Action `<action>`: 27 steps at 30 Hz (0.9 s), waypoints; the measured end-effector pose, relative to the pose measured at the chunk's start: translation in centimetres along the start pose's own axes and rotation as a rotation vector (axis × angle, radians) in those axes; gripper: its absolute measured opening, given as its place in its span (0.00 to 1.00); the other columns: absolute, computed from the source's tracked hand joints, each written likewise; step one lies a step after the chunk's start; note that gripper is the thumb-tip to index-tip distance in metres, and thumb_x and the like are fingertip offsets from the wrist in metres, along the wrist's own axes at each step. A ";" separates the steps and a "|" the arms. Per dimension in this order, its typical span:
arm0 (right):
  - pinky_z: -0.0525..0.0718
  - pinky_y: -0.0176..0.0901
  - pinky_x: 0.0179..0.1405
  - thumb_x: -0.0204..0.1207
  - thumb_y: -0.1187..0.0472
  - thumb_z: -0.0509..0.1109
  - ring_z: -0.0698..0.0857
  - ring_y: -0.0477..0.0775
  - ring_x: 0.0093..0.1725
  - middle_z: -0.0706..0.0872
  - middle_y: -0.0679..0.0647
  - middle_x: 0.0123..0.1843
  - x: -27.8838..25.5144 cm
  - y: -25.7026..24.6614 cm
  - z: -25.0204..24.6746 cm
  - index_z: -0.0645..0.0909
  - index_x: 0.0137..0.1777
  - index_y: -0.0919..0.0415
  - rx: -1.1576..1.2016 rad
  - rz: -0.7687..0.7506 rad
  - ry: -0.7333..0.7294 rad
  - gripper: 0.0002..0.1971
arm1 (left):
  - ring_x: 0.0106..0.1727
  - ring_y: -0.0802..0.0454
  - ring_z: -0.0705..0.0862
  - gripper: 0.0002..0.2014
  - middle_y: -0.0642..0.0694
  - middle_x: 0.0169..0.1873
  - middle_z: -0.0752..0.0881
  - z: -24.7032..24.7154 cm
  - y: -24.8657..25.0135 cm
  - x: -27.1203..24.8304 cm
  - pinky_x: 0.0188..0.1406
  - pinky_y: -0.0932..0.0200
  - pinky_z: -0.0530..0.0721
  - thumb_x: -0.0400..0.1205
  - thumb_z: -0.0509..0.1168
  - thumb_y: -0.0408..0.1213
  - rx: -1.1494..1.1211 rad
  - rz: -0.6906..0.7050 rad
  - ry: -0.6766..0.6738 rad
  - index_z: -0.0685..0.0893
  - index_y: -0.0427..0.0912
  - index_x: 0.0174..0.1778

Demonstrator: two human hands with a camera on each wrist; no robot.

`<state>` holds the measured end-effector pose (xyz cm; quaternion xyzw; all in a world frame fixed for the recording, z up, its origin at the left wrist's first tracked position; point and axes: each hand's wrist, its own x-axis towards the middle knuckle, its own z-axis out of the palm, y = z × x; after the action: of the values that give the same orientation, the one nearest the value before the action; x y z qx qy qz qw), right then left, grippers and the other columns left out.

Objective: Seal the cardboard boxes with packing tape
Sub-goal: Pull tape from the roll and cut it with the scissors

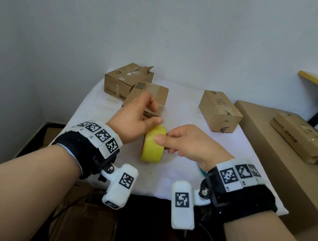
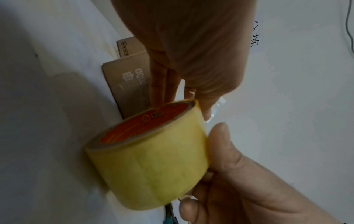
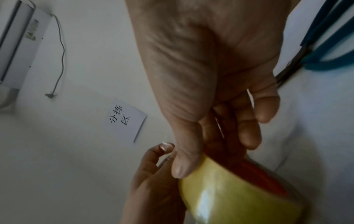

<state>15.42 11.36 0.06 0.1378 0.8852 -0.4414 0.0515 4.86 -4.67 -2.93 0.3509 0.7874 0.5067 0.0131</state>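
The right hand (image 1: 186, 143) holds the yellow tape roll (image 1: 153, 144) upright on its edge on the white surface (image 1: 174, 176), thumb on the outer band and fingers curled into the core. The left hand (image 1: 133, 120) pinches at the top of the roll with thumb and forefinger. Just beyond the left hand lie two cardboard boxes (image 1: 150, 92), touching; a third box (image 1: 220, 111) sits beyond the right hand, apart. Blue-handled scissors (image 3: 329, 45) lie under the right wrist.
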 end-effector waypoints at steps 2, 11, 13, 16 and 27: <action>0.80 0.32 0.35 0.73 0.49 0.83 0.85 0.43 0.35 0.87 0.46 0.29 0.1 -0.3 0.4 0.88 0.41 0.57 0.066 -0.013 0.009 0.12 | 0.45 0.48 0.89 0.15 0.57 0.48 0.86 -0.1 -0.1 0.0 0.48 0.34 0.88 0.72 0.73 0.53 -0.012 -0.047 0.065 0.74 0.58 0.48; 0.86 0.39 0.38 0.68 0.57 0.87 0.85 0.48 0.32 0.87 0.51 0.30 0.2 -1.5 0.0 0.87 0.42 0.60 0.208 -0.052 0.069 0.12 | 0.44 0.47 0.87 0.12 0.55 0.41 0.86 0.3 0.9 0.5 0.43 0.34 0.88 0.76 0.75 0.43 -0.044 -0.096 0.294 0.75 0.54 0.38; 0.86 0.38 0.38 0.67 0.58 0.87 0.85 0.47 0.31 0.86 0.49 0.29 -0.1 -1.8 -0.2 0.86 0.38 0.58 0.203 -0.067 0.053 0.12 | 0.42 0.47 0.89 0.12 0.53 0.41 0.87 0.2 1.1 0.8 0.43 0.36 0.89 0.78 0.74 0.41 -0.082 -0.117 0.380 0.74 0.52 0.38; 0.88 0.37 0.36 0.67 0.63 0.87 0.86 0.43 0.30 0.85 0.47 0.28 -0.8 -2.1 0.0 0.84 0.32 0.57 0.167 -0.084 0.010 0.13 | 0.33 0.41 0.92 0.14 0.44 0.44 0.87 -1.2 0.7 1.5 0.36 0.37 0.89 0.80 0.72 0.41 -0.277 -0.210 0.471 0.71 0.54 0.38; 0.76 0.47 0.40 0.78 0.61 0.69 0.81 0.60 0.43 0.82 0.56 0.42 -0.4 2.9 -5.8 0.75 0.39 0.58 -0.742 0.192 0.458 0.07 | 0.40 0.42 0.90 0.17 0.41 0.65 0.86 -3.6 1.5 0.1 0.24 0.60 0.74 0.89 0.57 0.53 -0.651 -0.417 0.140 0.82 0.44 0.49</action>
<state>16.88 17.56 1.39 0.2859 0.9554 -0.0455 -0.0591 4.24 -7.13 0.08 0.1252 0.6387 0.7393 0.1727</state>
